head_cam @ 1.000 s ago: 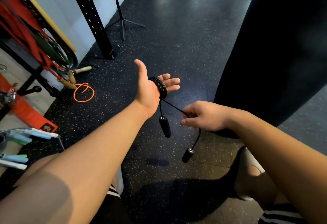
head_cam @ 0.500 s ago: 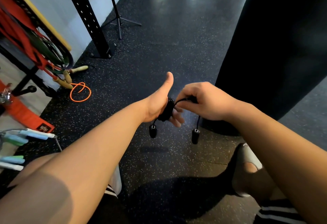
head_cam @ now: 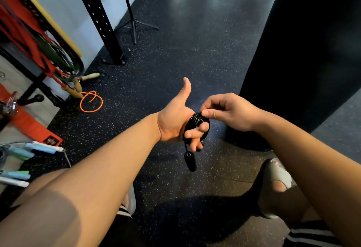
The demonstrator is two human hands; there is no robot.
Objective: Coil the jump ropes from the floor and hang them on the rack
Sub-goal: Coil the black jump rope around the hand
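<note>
– Black, the one in the hands. Where does that jump rope point(head_cam: 197, 122) sit?

– Wound in a tight coil round the fingers of the left hand point(head_cam: 174, 121). The thumb points up and the fingers curl through the loops.

– And the right hand point(head_cam: 229, 112)?

– Its thumb and fingertips pinch the top of the coil, just beside the left palm. So both hands are closed on the same rope.

– Any handle showing?

– One black handle point(head_cam: 190, 161) hangs on a short length of cord below the left fingers, clear of the floor point(head_cam: 195, 55). I cannot tell where the other handle is.

– What else lies about?

– An orange rope point(head_cam: 91, 102) in a loose loop on the speckled rubber floor, well to the left, with wooden handles point(head_cam: 78, 88) at the foot of the rack point(head_cam: 31, 90). Red and green bands hang from that rack. Pale blue handles point(head_cam: 42, 148) poke in at the left edge.

– Behind the hands?

– A black perforated post point(head_cam: 97, 18) stands by the wall, a thin tripod stand point(head_cam: 133, 24) beside it, and a big dark punching bag point(head_cam: 304, 51) is on the right.
</note>
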